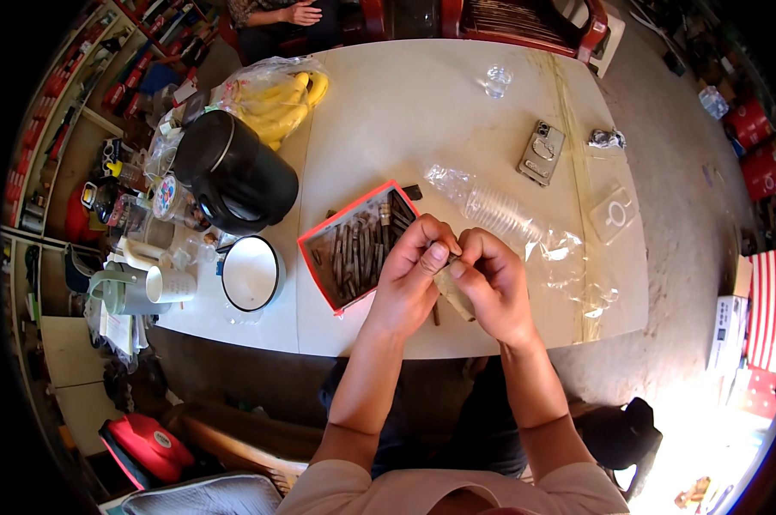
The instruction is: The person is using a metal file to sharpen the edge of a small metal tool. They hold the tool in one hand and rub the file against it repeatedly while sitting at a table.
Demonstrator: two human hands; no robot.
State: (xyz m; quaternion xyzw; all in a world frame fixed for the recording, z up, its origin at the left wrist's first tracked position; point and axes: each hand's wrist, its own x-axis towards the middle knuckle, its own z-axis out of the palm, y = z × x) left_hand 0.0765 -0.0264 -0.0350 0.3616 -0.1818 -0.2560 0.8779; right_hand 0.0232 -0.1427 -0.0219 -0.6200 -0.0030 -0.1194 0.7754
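Observation:
My left hand (412,279) and my right hand (495,287) meet over the near side of the table, both with fingers bent closed on a small beige, flattish piece (454,296); its top is hidden by my fingertips. Just left of my hands lies a red-rimmed box (318,273) holding several dark, short stick-like pieces (362,253). A dark flat piece (412,192) lies at the box's back right corner. Clear crinkled plastic packaging (512,225) lies beyond and right of my hands.
On the table (414,103) stand a black kettle (238,176), white bowl (252,273), cups (169,285), bagged bananas (281,112) and a glass (498,81). A phone (538,156) and clear case (611,215) lie right. A seated person (276,30) is beyond the far edge.

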